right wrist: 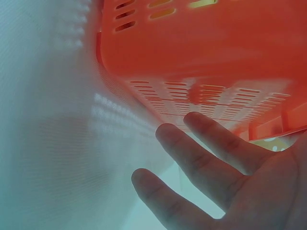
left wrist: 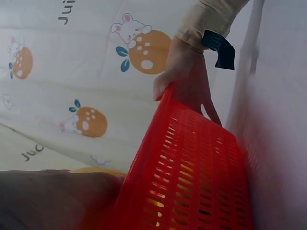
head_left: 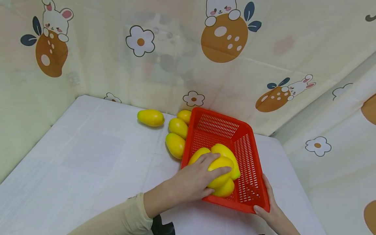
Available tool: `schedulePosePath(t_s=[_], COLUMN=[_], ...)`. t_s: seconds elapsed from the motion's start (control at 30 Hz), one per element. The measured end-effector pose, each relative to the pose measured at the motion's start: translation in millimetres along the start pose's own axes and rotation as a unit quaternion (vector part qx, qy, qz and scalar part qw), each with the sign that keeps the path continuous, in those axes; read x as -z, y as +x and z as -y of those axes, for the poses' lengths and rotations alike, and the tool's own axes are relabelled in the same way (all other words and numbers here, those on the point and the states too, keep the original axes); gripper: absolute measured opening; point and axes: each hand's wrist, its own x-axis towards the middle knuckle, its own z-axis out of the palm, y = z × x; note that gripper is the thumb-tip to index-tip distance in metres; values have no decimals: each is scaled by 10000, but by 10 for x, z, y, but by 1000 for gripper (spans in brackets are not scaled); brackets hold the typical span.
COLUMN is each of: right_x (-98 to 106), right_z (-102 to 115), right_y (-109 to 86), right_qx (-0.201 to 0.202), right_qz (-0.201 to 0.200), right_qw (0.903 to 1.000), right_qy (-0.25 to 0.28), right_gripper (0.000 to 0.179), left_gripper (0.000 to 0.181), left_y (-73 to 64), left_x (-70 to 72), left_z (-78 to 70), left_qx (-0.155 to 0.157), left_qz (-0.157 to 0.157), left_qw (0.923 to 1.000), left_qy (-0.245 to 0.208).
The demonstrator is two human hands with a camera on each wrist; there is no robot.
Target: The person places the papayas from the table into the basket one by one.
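My left hand (head_left: 194,178) reaches into the red plastic basket (head_left: 249,169), its fingers spread and bent over a yellow mango (head_left: 221,168). Other yellow mangoes lie around and under that one, among them a mango (head_left: 224,153) on its far side. At the basket's near right corner, my right hand (head_left: 271,205) holds the rim with the thumb on top. In the right wrist view, several fingers (right wrist: 192,158) of that hand extend along the outside of the basket. The left wrist view shows the basket's slotted near wall (left wrist: 192,167) tilted up from the table.
Left of the basket, several mangoes lie on the white table (head_left: 88,156), such as a mango (head_left: 175,145) against its side. A separate mango (head_left: 151,117) lies near the back edge. A patterned curtain (head_left: 176,65) hangs behind the table.
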Motion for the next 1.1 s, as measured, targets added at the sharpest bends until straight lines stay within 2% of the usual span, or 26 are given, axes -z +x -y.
schedulePosePath(t_s=[0.27, 0.53, 0.8, 1.1], right_x=[8, 20, 22, 18], right_z=[-15, -38, -43, -48], right_y=[3, 14, 9, 22], right_qx=[178, 176, 264, 25], right_qz=[-31, 31, -12, 10], right_qw=[9998, 9998, 9996, 10000], right_qy=[-4, 53, 55, -52], right_gripper=[101, 101, 98, 98], left_gripper=[76, 70, 64, 59], left_y=[27, 66, 73, 75], left_x=[-46, -124, -103, -95], left_z=[11, 25, 67, 59], left_qx=[73, 200, 223, 80], left_qz=[41, 92, -162, -134], left_qw=[9994, 9971, 9973, 9983], left_qy=[-335, -734, -684, -561])
